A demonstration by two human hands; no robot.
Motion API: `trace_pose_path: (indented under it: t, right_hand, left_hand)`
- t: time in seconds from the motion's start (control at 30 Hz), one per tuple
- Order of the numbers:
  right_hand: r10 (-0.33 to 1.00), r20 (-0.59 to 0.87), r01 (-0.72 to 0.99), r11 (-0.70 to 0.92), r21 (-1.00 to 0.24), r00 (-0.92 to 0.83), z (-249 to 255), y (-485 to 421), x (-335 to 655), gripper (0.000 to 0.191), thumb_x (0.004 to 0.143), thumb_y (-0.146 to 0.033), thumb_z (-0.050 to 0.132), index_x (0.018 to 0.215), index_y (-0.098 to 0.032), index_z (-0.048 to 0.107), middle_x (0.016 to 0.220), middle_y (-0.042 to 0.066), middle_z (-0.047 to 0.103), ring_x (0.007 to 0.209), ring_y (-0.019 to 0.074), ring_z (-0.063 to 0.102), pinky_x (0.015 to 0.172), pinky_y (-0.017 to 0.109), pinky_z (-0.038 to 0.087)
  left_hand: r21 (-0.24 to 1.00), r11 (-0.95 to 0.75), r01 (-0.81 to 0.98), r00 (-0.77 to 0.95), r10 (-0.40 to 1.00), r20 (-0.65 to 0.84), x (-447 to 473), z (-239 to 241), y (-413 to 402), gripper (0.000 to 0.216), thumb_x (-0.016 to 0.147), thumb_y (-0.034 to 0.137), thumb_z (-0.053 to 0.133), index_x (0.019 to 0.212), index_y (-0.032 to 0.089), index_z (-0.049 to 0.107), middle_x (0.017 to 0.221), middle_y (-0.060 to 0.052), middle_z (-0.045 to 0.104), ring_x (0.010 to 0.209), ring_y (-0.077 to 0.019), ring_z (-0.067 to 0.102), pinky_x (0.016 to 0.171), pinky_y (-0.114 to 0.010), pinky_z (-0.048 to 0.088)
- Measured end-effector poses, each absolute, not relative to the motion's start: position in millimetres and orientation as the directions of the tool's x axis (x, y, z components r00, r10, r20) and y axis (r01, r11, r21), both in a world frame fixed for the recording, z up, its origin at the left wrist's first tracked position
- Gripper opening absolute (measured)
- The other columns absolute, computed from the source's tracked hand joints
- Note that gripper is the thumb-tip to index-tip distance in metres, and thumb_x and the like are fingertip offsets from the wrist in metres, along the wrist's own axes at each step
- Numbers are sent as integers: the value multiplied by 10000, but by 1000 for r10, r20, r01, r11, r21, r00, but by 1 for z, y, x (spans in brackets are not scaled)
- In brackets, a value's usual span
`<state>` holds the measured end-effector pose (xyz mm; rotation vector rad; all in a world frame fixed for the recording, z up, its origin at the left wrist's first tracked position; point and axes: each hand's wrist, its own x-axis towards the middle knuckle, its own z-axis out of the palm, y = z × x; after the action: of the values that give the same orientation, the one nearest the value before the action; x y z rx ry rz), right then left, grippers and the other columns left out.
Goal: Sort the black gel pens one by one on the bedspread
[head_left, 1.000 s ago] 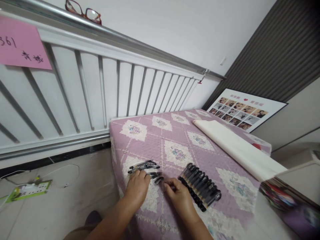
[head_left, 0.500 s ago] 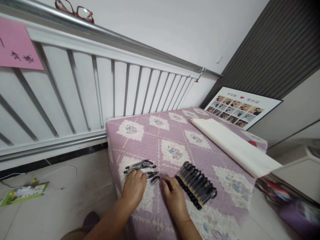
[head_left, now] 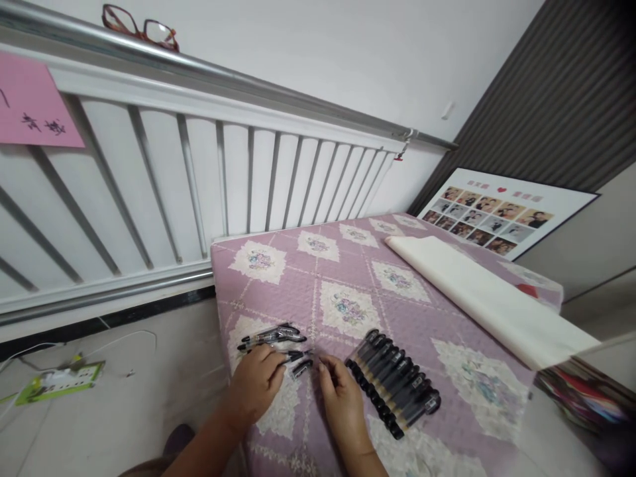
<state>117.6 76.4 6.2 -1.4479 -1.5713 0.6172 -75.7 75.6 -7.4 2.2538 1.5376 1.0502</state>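
Note:
My left hand (head_left: 256, 385) rests on the purple quilted cloth (head_left: 348, 278), fingers curled over a small loose group of black pen caps (head_left: 299, 362). Just beyond its fingertips lie two or three uncapped black pens (head_left: 271, 335). My right hand (head_left: 342, 399) sits beside it, fingers bent, thumb and forefinger pinched near the caps; what they hold is hidden. Right of that hand is a neat row of several capped black pens (head_left: 394, 381) lying side by side.
A cream paper roll (head_left: 489, 301) lies along the table's right side. A framed photo collage (head_left: 501, 211) leans on the wall behind. White radiator (head_left: 199, 192) with glasses (head_left: 140, 25) on top and a pink note (head_left: 30, 111). A power strip (head_left: 57, 381) lies on the floor.
The view has shifted slightly. Both hands have stayed at the caps, drawing a little toward me; the pens and the row have not moved.

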Motion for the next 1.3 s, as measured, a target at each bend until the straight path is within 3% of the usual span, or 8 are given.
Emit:
trace_pose_path:
  t: [0.2,0.53,1.0,1.3]
  right_hand:
    - [957,266,376,206,-903,114,3,89,116,225,829,-341,543,929,-184,670,846,58,706,795,197,650,757,302,517]
    - [959,284,261,280,-924,-22,4,96,105,211,855,-328,532,977,-216,663,889,53,704,800,180,652,726,258,516]
    - [974,228,121,227,-966,-9,1,114,97,257,850,-356,530,1012,-193,647,954,73,697,871,192,644,778,293,509]
    - [981,189,101,184,-978,38,4,126,105,278,784,-393,585,935,-179,676,903,77,709,830,211,644,763,332,512]
  left_hand:
    - [634,-445,632,36,835,550,-78,-13,73,169,865,178,474,950,207,617,891,-51,630,857,-164,602,799,-288,493]
    - [645,-331,688,-39,871,489,-81,-15,83,162,866,214,478,932,215,626,860,-37,640,807,-155,616,725,-264,512]
    - [657,-279,700,-69,890,451,-78,-11,84,163,862,213,470,915,206,624,840,-39,617,802,-154,591,725,-274,496]
    - [736,-242,633,-227,850,475,-65,-2,78,192,878,259,460,944,203,631,912,-55,639,877,-177,601,798,-312,499]
